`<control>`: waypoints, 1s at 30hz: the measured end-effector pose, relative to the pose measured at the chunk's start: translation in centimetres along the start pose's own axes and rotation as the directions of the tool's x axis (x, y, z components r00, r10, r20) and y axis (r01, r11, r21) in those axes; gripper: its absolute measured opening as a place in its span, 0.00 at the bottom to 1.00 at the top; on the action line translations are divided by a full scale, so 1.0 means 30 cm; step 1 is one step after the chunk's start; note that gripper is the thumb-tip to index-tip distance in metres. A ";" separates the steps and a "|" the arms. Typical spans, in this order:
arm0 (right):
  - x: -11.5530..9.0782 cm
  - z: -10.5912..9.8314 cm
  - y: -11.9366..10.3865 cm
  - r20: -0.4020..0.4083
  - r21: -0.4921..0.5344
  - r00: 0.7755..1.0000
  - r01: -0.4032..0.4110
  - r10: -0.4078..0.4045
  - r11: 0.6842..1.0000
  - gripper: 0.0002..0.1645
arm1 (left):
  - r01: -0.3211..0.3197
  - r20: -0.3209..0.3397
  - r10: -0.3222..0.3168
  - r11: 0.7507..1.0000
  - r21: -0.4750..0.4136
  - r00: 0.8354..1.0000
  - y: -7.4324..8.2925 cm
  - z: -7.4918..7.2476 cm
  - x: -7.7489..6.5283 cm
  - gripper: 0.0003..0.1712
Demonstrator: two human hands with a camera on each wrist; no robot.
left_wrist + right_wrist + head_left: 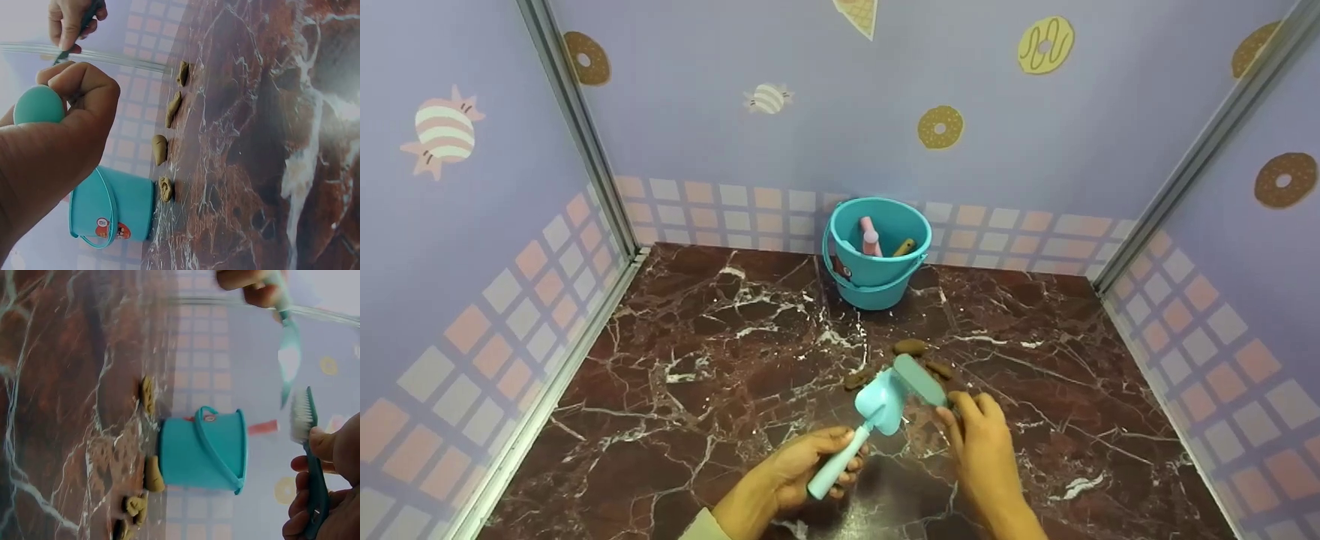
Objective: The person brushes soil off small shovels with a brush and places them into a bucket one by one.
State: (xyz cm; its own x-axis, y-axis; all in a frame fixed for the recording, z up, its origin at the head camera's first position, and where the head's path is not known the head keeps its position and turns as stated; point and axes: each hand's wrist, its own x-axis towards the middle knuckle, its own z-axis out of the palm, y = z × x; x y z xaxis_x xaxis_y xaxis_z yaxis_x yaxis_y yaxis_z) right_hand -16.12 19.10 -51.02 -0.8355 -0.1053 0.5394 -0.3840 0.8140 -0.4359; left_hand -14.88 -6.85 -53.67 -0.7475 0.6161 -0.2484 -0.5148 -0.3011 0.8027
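Observation:
My left hand (802, 469) grips the handle of a light blue toy shovel (877, 405), its scoop pointing forward. In the left wrist view the round butt of the shovel handle (38, 105) sticks out of the fist. With my right hand (982, 442) I hold a dark green brush (920, 381) by its handle. The right wrist view shows its white bristles (301, 417) facing the shovel's scoop (289, 354), a small gap apart. Several brown clay-like lumps (910, 347) lie on the marbled surface beyond the tools, below both hands.
A turquoise bucket (874, 292) with its handle hanging down stands near the back wall. Inside it are a pink toy piece (869, 236) and a yellow one (905, 247). Lilac patterned walls (840, 135) enclose the dark red marbled surface (720, 337) at back and sides.

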 end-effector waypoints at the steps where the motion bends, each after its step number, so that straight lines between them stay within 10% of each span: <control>1: -0.011 0.000 -0.013 0.009 0.015 1.000 0.009 -0.009 1.000 0.12 | 0.001 -0.008 -0.001 1.000 -0.006 1.000 -0.002 0.000 0.001 0.15; 9: -0.086 0.037 -0.075 0.048 0.079 0.981 0.183 -0.187 0.980 0.09 | 0.029 -0.070 -0.032 0.998 -0.047 0.997 -0.005 0.001 0.004 0.14; 20: 0.002 0.018 0.031 0.002 -0.027 1.000 -0.005 0.005 1.000 0.12 | 0.008 0.000 -0.008 1.000 -0.007 1.000 -0.010 -0.015 -0.006 0.17; 30: -0.075 0.055 -0.065 -0.080 -0.015 0.956 0.283 -0.283 0.959 0.10 | 0.018 -0.071 -0.022 0.998 -0.065 0.997 -0.009 -0.017 0.000 0.15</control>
State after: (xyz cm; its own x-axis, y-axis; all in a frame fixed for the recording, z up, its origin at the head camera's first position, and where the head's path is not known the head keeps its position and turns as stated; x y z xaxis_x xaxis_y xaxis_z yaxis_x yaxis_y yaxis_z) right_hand -14.14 16.81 -52.57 -0.6582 -0.2857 0.6966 -0.5987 0.7596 -0.2542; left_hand -14.96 -7.13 -54.18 -0.7639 0.5692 -0.3041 -0.5542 -0.3372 0.7610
